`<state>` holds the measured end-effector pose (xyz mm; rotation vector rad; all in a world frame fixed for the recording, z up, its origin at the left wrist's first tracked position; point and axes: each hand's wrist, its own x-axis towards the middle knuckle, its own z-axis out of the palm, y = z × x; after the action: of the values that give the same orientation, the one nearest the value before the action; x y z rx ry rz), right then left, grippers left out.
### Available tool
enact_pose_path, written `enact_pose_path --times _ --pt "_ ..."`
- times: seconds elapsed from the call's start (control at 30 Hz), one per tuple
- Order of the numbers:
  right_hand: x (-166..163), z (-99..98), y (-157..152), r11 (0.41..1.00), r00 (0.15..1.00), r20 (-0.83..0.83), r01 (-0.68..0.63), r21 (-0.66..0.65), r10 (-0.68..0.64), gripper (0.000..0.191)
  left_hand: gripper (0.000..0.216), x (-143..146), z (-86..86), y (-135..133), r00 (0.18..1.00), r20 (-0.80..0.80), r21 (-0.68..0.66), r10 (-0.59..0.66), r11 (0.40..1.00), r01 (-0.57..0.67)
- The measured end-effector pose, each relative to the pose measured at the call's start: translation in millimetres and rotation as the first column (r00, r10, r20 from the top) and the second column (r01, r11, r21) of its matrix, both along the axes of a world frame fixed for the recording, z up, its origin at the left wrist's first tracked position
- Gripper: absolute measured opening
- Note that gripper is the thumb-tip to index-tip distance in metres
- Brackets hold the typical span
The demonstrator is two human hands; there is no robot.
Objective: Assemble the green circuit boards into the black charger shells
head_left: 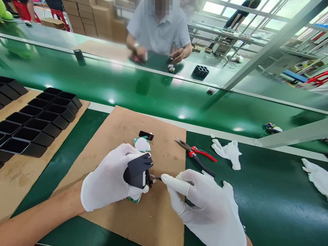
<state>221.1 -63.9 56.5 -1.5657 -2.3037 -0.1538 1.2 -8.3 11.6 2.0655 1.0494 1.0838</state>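
Observation:
My left hand [110, 177], in a white glove, is closed around a black plastic housing [138, 169] with a clip-like top. Below it, part of a green circuit board [135, 199] shows beneath my fingers. My right hand [205, 201], also gloved, pinches a thin dark pointed tool [155, 177] whose kind I cannot make out. Its tip reaches the housing's right side, by small black parts. Just beyond my left hand lie a green board with a white disc [142, 144] and a small black piece [146, 135]. Red and black long-nose pliers [196, 153] rest to the right.
Cardboard [164, 222] covers the green bench under my hands. Rows of black open boxes [38, 119] stand on the left. Loose white gloves [228, 152] lie at the right. Beyond a green conveyor belt [153, 95], a co-worker [159, 30] handles small parts.

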Motion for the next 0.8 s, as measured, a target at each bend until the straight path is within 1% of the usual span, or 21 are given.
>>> enact_pose_path --times 0.07,0.17,0.3,0.4,0.53,0.7,0.8 --pt "2 -0.2 0 1.000 1.000 0.001 0.001 0.023 -0.001 0.039 0.051 0 0.7 0 1.000 0.010 0.005 -0.011 1.000 0.011" --pt "2 0.3 0 1.000 1.000 0.022 0.007 0.008 -0.007 0.039 0.044 0 1.3 1 1.000 0.014 0.047 -0.014 0.999 0.014" --pt "-1 2.6 1 0.999 0.999 0.036 -0.003 -0.050 0.005 0.040 0.037 0 1.3 0 1.000 0.005 0.087 -0.006 0.996 0.005" --pt "-2 2.2 0 0.997 0.998 0.061 0.003 -0.078 0.002 0.041 0.038 0 0.0 0 1.000 0.007 0.057 0.002 0.998 -0.003" --pt "0 -5.3 0 0.999 0.998 0.066 -0.015 -0.044 0.018 0.040 0.036 0 0.0 1 1.000 0.009 0.035 0.016 0.999 -0.016" --pt "2 -10.4 -1 0.998 0.998 0.052 -0.030 -0.058 0.033 0.039 0.042 0 3.7 1 1.000 -0.009 0.019 0.024 1.000 -0.024" --pt "0 -8.0 -1 0.998 0.998 0.055 -0.031 -0.059 0.034 0.041 0.033 0 4.6 1 0.999 -0.033 0.014 0.023 1.000 -0.023"
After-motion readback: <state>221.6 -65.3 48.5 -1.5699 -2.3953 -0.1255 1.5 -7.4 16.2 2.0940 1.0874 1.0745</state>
